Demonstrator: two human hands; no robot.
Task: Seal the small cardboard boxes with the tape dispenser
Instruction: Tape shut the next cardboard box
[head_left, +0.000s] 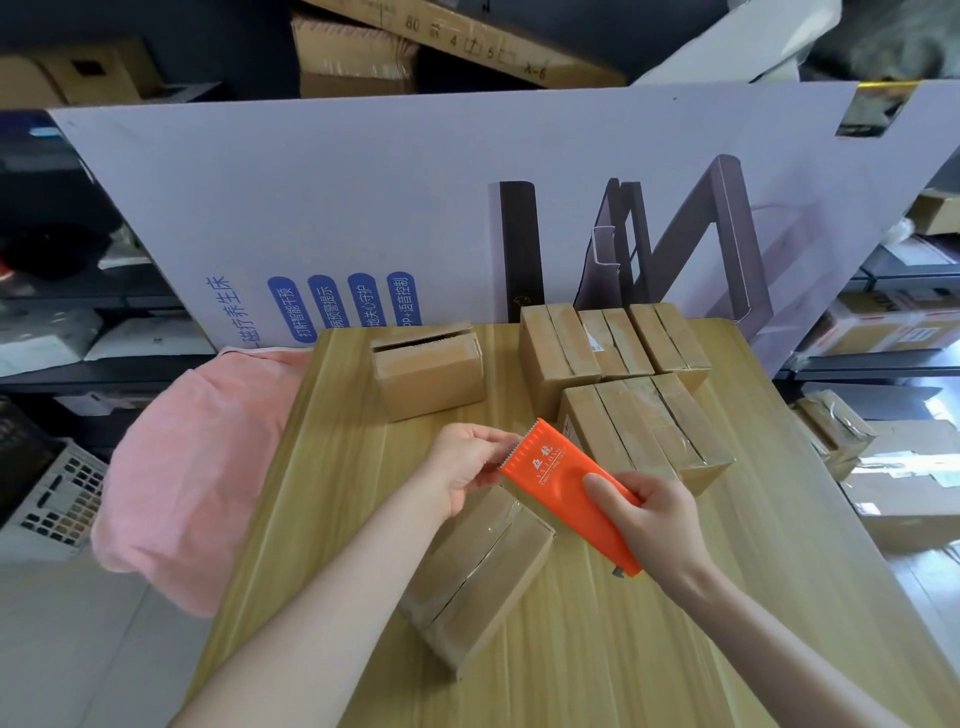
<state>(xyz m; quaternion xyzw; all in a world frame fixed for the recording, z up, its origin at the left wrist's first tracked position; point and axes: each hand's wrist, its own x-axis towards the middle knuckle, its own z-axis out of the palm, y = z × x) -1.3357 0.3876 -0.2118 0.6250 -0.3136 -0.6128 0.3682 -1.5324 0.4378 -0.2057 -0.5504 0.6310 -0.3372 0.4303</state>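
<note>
now your right hand (660, 525) grips the orange tape dispenser (561, 483) just above a small box (478, 577) near the bench's (332, 467) near edge. your left hand (467, 467) pinches its toothed end. taped boxes (623, 384) sit by the far right corner, and a loose-flap box (428, 371) sits by the far edge.

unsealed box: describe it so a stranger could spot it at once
Start at the wooden table, then look to its far edge below the big white carton. The unsealed box stands alone, left of the taped boxes. Only its top flap gapes.
</note>
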